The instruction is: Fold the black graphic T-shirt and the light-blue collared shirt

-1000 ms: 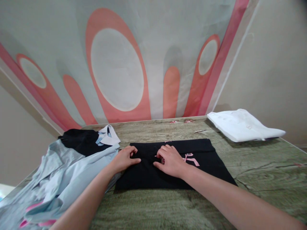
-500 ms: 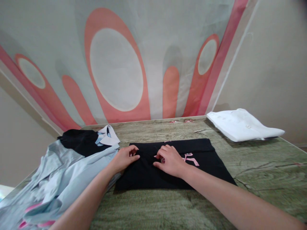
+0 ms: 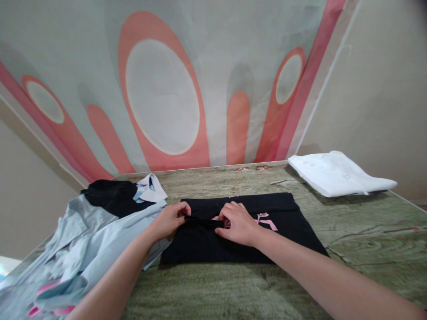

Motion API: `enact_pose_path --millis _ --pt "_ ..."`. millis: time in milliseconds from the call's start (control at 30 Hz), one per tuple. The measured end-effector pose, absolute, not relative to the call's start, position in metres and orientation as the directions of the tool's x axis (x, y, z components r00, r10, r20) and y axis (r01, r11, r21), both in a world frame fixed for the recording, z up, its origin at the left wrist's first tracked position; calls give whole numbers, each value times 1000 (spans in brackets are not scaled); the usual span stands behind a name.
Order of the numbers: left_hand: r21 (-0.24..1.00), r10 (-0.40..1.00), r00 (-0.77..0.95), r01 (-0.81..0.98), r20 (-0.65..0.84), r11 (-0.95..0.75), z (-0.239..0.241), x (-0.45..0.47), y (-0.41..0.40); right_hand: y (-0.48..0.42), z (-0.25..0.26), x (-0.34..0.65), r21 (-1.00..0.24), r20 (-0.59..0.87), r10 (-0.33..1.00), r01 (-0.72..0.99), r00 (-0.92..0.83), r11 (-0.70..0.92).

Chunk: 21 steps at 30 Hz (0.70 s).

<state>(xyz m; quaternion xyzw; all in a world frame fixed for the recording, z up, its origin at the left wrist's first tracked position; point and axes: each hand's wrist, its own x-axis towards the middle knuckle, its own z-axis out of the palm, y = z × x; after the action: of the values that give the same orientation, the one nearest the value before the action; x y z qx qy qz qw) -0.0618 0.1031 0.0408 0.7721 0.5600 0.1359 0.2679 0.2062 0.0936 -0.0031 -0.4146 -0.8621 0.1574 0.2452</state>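
A black garment (image 3: 287, 231) with a pink print lies folded flat in the middle of the wood-grain table (image 3: 367, 249). My left hand (image 3: 168, 220) pinches a fold of the black cloth near its left edge, fingers closed on it. My right hand (image 3: 238, 224) rests on the garment's middle, fingers curled and gripping the same fold beside the pink print. A ridge of cloth is raised between the two hands.
A heap of light blue shirts (image 3: 83, 249) with a white collar and a black piece (image 3: 113, 195) lies at the left. A folded white garment (image 3: 336, 173) sits at the back right. A curtain with orange ovals (image 3: 163, 93) hangs behind the table.
My left hand's fingers have closed on the black cloth, and both hands have lifted a fold of it between them. The rest of the scene is unchanged.
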Motion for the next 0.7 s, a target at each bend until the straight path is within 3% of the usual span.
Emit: enact_pose_path --millis 367,533,700 --pt "519 920 363 820 -146 -241 55 -56 96 92 3 209 -465 278 732 580 -622 669" --pt "469 926 352 846 -135 -254 50 -60 99 92 7 213 -518 276 659 470 -700 715" --pt "499 919 383 817 -97 -288 43 -68 104 94 12 219 -537 273 571 370 -774 758"
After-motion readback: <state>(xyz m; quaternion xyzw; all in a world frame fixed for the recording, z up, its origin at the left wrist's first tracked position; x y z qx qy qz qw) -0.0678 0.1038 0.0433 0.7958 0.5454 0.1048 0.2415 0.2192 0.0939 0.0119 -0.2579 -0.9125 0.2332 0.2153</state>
